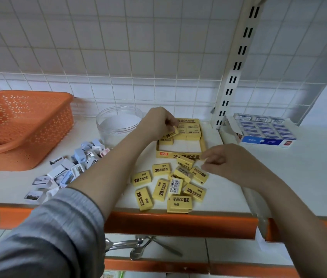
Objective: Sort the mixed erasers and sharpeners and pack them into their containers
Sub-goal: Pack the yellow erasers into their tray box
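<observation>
We have our left hand (159,122) reaching into the back left corner of the yellow eraser box (180,155), its fingers (171,122) curled round one yellow eraser (171,134) held at a tilt, which we judge is how it gets lowered into the row beside those already packed. Only the far rows of the box are filled; the near part shows its bare white floor. Our right hand (221,160) hovers over the loose erasers (170,184) on the shelf (228,189) just in front of the box, fingers loosely bent toward one another and gripping nothing that we can see, probably set to pick up the next one. The erasers are small yellow blocks printed 2B, lying at all angles, one turned barcode up. The sharpeners (68,169), pale blue, white and pink, lie heaped to the left, near the clear jar (118,125) that looks meant for them, with the orange basket (24,127) beyond.
</observation>
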`<control>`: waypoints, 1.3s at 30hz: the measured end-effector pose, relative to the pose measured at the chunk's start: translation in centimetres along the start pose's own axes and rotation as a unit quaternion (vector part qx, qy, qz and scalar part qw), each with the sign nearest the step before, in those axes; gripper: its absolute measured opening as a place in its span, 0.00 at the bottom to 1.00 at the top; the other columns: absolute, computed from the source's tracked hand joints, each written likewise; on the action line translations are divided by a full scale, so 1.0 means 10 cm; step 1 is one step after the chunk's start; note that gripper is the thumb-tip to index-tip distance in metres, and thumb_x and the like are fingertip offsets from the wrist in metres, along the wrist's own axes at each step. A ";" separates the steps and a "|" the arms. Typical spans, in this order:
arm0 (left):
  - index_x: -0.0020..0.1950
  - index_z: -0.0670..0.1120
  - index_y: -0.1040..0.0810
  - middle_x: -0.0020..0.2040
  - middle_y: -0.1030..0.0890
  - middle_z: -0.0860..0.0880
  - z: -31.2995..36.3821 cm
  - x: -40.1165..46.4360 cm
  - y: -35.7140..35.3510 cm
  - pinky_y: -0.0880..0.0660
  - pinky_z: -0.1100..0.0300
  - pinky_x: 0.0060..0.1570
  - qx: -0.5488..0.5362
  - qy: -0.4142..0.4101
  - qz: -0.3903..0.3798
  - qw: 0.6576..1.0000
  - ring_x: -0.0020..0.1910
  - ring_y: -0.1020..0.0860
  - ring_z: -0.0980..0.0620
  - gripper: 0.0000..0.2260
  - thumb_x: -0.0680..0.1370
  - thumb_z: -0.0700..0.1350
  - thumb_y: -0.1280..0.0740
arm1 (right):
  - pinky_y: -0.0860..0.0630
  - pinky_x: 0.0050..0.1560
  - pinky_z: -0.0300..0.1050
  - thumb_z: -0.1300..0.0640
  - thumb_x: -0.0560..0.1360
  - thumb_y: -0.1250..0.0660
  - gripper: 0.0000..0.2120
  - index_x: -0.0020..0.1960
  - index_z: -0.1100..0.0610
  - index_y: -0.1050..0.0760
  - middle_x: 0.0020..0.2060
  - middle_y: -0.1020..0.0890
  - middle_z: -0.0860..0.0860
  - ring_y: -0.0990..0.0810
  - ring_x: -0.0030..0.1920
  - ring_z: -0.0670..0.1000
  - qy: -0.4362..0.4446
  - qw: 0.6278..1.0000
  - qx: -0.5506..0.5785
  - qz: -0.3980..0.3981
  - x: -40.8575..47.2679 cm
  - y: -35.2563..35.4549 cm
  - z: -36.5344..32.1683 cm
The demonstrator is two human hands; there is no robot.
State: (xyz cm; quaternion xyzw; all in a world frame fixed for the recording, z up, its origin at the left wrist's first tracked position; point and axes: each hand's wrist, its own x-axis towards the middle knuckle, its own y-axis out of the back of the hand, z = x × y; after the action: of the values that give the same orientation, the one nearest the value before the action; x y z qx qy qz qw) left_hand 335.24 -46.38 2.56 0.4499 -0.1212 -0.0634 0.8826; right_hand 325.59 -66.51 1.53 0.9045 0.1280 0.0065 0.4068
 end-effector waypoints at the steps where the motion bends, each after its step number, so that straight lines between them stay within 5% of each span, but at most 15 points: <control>1: 0.54 0.44 0.17 0.56 0.19 0.48 -0.01 0.03 -0.01 0.29 0.67 0.54 0.009 0.003 -0.010 1.000 0.56 0.23 0.52 0.09 0.75 0.37 0.32 | 0.32 0.41 0.26 0.51 0.72 0.29 0.11 0.53 0.45 0.23 0.45 0.20 0.41 0.24 0.45 0.35 -0.001 1.000 0.002 0.007 -0.03 -0.02 0.01; 10: 0.55 0.46 0.18 0.59 0.20 0.49 -0.09 0.12 -0.09 0.33 0.68 0.48 0.021 0.032 -0.073 0.997 0.55 0.26 0.53 0.10 0.77 0.37 0.34 | 0.27 0.50 0.37 0.51 0.70 0.27 0.17 0.58 0.50 0.23 0.50 0.21 0.43 0.23 0.50 0.41 -0.035 0.999 -0.004 0.013 -0.16 -0.23 0.07; 17: 0.55 0.46 0.18 0.59 0.21 0.50 -0.12 0.07 -0.17 0.33 0.68 0.49 0.034 0.043 0.001 0.999 0.57 0.25 0.50 0.09 0.77 0.39 0.34 | 0.23 0.52 0.47 0.52 0.68 0.25 0.16 0.55 0.48 0.23 0.41 0.24 0.40 0.22 0.47 0.44 -0.052 0.997 0.002 0.055 -0.17 -0.33 0.05; 26: 0.66 0.48 0.25 0.63 0.28 0.47 -0.21 -0.10 -0.20 0.32 0.57 0.61 0.144 0.001 -0.012 0.990 0.63 0.29 0.47 0.20 0.73 0.41 0.30 | 0.25 0.47 0.40 0.56 0.70 0.28 0.12 0.54 0.51 0.21 0.46 0.20 0.45 0.22 0.45 0.43 -0.043 0.994 0.003 0.097 -0.15 -0.39 0.08; 34: 0.62 0.49 0.23 0.59 0.24 0.49 -0.17 -0.25 -0.22 0.27 0.53 0.56 0.152 0.017 0.029 0.988 0.59 0.27 0.48 0.15 0.75 0.47 0.32 | 0.30 0.42 0.27 0.58 0.71 0.29 0.13 0.56 0.52 0.20 0.39 0.25 0.38 0.26 0.41 0.38 -0.024 0.988 0.009 0.153 -0.20 -0.33 0.11; 39: 0.58 0.47 0.20 0.58 0.25 0.49 -0.18 -0.22 -0.23 0.27 0.55 0.51 0.157 0.024 0.042 0.986 0.58 0.27 0.48 0.12 0.75 0.41 0.34 | 0.33 0.40 0.21 0.58 0.72 0.29 0.14 0.58 0.53 0.21 0.41 0.25 0.41 0.25 0.42 0.40 -0.012 0.984 0.002 0.178 -0.24 -0.30 0.08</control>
State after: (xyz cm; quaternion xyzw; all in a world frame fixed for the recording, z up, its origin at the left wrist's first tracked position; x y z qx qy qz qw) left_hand 333.56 -45.85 -0.71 0.5792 -0.1270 0.0044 0.8053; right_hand 322.66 -65.78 -0.96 0.9135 -0.0396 0.0681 0.3990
